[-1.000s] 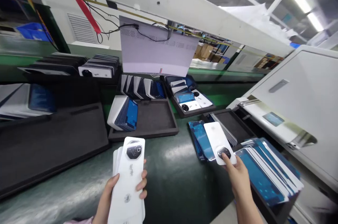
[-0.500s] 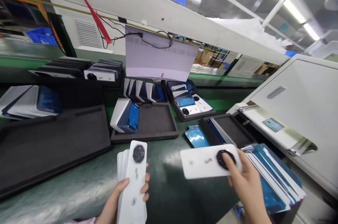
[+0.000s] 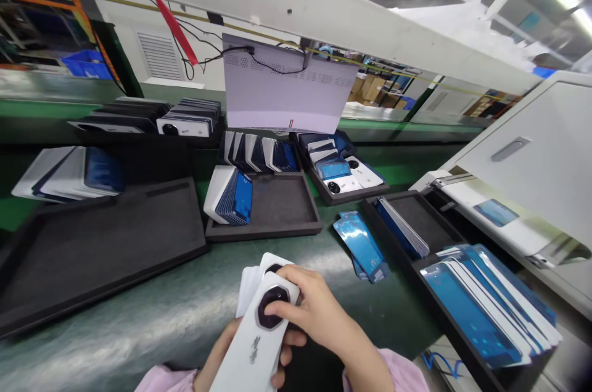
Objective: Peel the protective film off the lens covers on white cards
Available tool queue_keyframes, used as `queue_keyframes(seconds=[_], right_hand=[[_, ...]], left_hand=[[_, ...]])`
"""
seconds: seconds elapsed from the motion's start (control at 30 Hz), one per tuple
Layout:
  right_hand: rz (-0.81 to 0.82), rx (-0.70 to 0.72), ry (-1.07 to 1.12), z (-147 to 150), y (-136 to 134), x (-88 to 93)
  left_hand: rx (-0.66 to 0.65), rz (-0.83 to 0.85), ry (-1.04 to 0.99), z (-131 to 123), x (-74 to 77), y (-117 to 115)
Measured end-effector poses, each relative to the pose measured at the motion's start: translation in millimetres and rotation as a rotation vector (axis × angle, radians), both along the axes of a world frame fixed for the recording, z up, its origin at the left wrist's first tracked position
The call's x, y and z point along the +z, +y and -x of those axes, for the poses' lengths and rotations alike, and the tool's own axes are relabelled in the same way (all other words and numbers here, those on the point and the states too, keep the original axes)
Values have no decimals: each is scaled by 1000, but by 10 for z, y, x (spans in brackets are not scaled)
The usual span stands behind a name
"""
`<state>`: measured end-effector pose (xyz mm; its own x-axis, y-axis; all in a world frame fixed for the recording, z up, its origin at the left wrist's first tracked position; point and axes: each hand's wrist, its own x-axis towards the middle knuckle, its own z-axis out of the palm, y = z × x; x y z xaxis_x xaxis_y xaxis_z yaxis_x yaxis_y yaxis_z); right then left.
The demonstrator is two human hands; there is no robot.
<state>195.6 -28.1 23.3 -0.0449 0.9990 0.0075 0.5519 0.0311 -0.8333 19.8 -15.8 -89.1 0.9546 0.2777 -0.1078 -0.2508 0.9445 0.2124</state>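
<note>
My left hand [image 3: 226, 361] is closed around a stack of white phone back covers [image 3: 250, 284] low in the middle of the view. My right hand [image 3: 309, 306] grips the top white cover [image 3: 254, 343] at its dark camera ring and presses it onto that stack. Both hands meet over the green bench top [image 3: 139, 330]. A few blue-filmed covers [image 3: 363, 244] lie loose on the bench just to the right of my hands.
Black foam trays stand around: a large empty one [image 3: 102, 250] at left, one with upright covers [image 3: 277, 207] in the middle, one with white covers [image 3: 342, 179] behind, and a row of blue-filmed covers [image 3: 490, 306] at right. A white machine [image 3: 522, 170] fills the right side.
My right hand carried a white cover from the right-hand pile leftward and set it on the stack in my left hand. The camera has shifted a little.
</note>
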Motion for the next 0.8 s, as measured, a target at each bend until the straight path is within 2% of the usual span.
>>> queue_keyframes(seconds=[0.1, 0.2, 0.27, 0.33, 0.4, 0.43, 0.5, 0.6, 0.8], right_hand=[[-55, -73, -77, -41, -50, -45], [-112, -171, -169, -284, -89, -98], [-141, -310, -246, -613, -86, -169], [-141, -563, -349, -1035, -71, -279], [-78, -768, -435, -1449, -62, -419], [-34, -820, -459, -1620, -66, -491], [45, -866, -484, -1865, -93, -619], [127, -886, -480, -2033, -165, -715], [134, -1054, -413, -2180, -296, -613]], left_hand=[[-20, 42, -8, 23, 82, -18], [-21, 45, -31, 49, 124, -66], [17, 35, -44, 49, 136, -87], [59, 23, -52, 40, 139, -88], [94, 16, -60, 26, 132, -74], [105, 15, -62, 19, 125, -65], [121, 14, -60, 9, 108, -51], [130, 11, -49, 5, 94, -38], [137, 29, 1, 7, 147, -23]])
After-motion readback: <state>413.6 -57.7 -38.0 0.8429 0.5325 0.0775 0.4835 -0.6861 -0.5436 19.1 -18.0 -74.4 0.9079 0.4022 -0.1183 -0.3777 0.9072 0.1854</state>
